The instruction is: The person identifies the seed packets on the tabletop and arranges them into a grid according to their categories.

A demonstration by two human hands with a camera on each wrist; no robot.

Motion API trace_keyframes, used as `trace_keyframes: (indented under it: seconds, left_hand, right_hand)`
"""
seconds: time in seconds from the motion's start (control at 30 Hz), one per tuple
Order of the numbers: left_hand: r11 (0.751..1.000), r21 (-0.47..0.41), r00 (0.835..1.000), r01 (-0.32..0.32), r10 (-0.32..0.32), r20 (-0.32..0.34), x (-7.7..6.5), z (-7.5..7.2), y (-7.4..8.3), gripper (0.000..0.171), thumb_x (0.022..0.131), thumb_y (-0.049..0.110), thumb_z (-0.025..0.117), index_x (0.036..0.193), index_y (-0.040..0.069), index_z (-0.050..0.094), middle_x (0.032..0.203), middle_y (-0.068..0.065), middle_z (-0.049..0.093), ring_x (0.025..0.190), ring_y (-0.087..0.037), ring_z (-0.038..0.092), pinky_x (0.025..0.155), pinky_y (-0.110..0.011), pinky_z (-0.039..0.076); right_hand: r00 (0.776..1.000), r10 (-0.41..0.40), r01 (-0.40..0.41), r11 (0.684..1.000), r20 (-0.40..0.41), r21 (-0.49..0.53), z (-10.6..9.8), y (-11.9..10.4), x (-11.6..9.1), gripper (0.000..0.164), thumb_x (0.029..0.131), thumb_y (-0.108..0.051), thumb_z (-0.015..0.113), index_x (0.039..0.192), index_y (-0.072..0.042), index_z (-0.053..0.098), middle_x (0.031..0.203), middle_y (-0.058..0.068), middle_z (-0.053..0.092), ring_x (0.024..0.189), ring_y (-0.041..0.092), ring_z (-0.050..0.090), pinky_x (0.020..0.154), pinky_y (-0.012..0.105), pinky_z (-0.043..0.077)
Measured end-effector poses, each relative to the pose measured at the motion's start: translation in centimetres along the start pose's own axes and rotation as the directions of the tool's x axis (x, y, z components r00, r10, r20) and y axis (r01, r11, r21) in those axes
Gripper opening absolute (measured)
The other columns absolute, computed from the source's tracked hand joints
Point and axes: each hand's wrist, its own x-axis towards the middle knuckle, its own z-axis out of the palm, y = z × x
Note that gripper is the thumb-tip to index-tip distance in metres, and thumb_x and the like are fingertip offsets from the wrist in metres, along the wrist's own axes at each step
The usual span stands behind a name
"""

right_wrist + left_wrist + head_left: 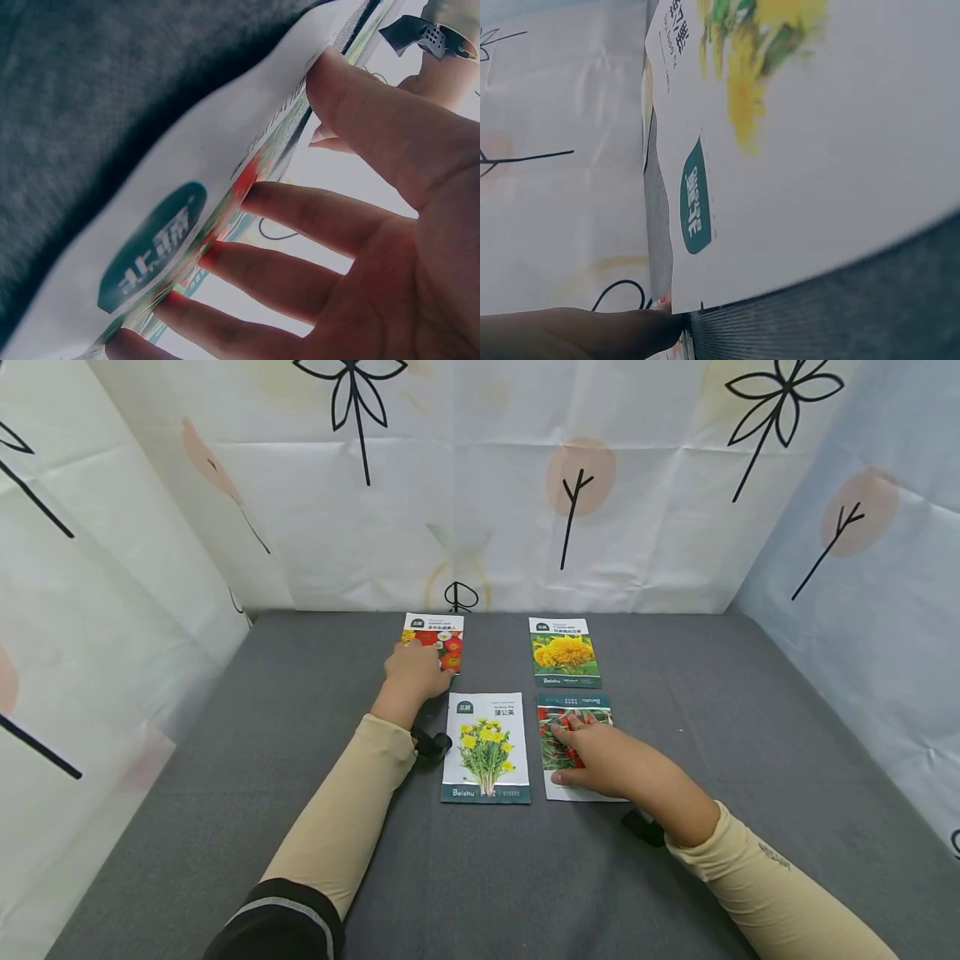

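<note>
Four seed packets would be several; they lie flat in two rows. My left hand [417,672] rests on the far left packet with red and yellow flowers [452,645], hiding its lower left part. My right hand [615,760] touches the near right packet with red peppers [551,718], fingers spread across its face. That packet lies upside down, its white end with the green logo toward me. In the right wrist view the fingertips [259,193] press on the pepper packet [195,142]. Between the hands lies the yellow dandelion packet [486,747], upright to me.
A packet with a yellow double flower [564,652] lies at the back right, just beyond the pepper packet. Grey cloth [300,810] covers the table. A white printed curtain [480,510] stands along the far edge, with more curtain at both sides.
</note>
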Motion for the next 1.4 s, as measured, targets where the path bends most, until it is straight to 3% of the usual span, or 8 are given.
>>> trace_keyframes:
  seconds: [1.4]
  left_hand:
    - [1.0, -0.005, 1.0, -0.03, 0.03, 0.004, 0.4, 0.3, 1.9, 0.05, 0.105, 0.046, 0.061, 0.136, 0.007, 0.07, 0.143, -0.024, 0.057, 0.131, -0.044, 0.051, 0.099, -0.06, 0.056]
  right_hand:
    - [1.0, 0.007, -0.008, 1.0, 0.007, 0.009, -0.2, -0.1, -0.1, 0.081, 0.1, -0.045, 0.073, 0.163, -0.006, 0.041, 0.17, 0.031, 0.03, 0.158, 0.049, 0.03, 0.123, 0.064, 0.035]
